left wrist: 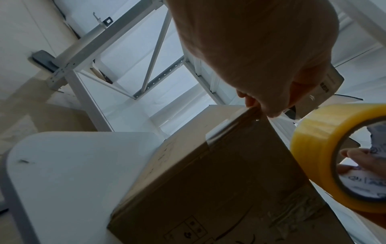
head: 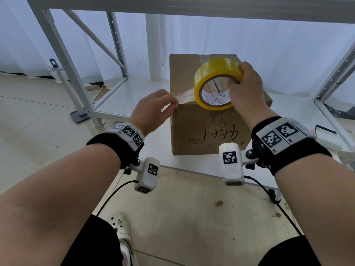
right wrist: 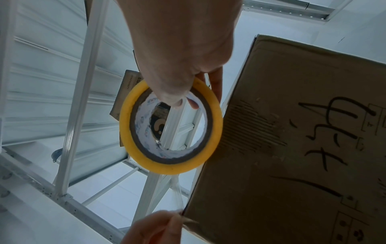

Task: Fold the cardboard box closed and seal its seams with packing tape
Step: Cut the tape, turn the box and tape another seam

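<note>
My left hand pinches the loose end of the clear tape strip at the near left corner of the cardboard box. My right hand grips the yellow tape roll just above the box top. The box sits closed on the white tabletop. I think I should keep the strip tight and flat, lay it down, then rub it smooth. Black hand-drawn marks are on the near side, but I cannot read them. The small print inside the roll is too tiny.
</note>
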Demonstrator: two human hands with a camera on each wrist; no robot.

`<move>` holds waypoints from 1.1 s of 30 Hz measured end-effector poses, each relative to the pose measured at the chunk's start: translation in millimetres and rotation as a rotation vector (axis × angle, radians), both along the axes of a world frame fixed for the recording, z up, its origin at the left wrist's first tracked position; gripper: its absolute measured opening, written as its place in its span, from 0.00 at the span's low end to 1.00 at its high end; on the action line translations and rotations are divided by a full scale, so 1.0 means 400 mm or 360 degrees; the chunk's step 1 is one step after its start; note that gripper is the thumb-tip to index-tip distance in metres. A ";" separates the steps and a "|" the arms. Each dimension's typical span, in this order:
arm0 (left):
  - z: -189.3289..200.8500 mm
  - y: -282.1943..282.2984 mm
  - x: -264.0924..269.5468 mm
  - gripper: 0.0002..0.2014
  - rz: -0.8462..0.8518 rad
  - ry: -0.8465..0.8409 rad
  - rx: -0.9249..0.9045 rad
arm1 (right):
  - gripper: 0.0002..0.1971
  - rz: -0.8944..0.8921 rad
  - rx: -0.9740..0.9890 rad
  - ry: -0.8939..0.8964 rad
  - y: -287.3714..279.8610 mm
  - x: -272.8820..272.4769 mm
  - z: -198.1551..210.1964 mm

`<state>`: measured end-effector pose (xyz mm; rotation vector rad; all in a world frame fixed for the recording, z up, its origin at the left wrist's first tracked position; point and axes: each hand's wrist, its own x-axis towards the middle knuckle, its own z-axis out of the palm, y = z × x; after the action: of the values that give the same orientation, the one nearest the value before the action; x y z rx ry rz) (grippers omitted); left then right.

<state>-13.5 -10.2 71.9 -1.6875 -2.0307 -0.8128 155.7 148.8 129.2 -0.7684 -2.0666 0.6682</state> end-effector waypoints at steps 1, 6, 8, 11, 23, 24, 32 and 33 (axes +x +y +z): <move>0.004 -0.002 0.003 0.06 0.0006 -0.0017 -0.0013 | 0.05 0.0006 -0.0010 0.0002 -0.001 0.000 0.000; 0.017 0.002 0.003 0.18 0.0052 -0.0159 -0.0167 | 0.04 0.0033 -0.0068 -0.0055 -0.003 0.006 0.010; 0.012 0.002 0.003 0.20 0.0046 -0.0091 -0.0223 | 0.05 0.0129 -0.0164 -0.0137 0.001 0.014 0.022; 0.000 0.009 -0.001 0.17 0.0092 -0.0047 -0.0165 | 0.18 0.0307 -0.0240 -0.0233 0.002 0.027 0.043; 0.006 0.010 0.010 0.19 0.0114 -0.0357 -0.0193 | 0.29 0.0267 0.0169 -0.0617 -0.058 0.015 0.098; 0.008 0.011 0.008 0.19 0.0102 -0.0337 -0.0207 | 0.29 0.0342 0.0038 -0.0637 -0.057 0.016 0.111; 0.009 0.030 0.006 0.21 0.0138 -0.0124 -0.0378 | 0.41 0.0014 0.0100 -0.0668 -0.083 -0.039 0.120; 0.010 0.034 0.005 0.22 0.0153 -0.0083 -0.0412 | 0.39 0.0007 0.0121 -0.0663 -0.087 -0.046 0.119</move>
<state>-11.7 3.5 75.9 -1.6994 -2.3165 -0.5883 137.2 114.0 176.8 -0.9184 -2.4530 0.4545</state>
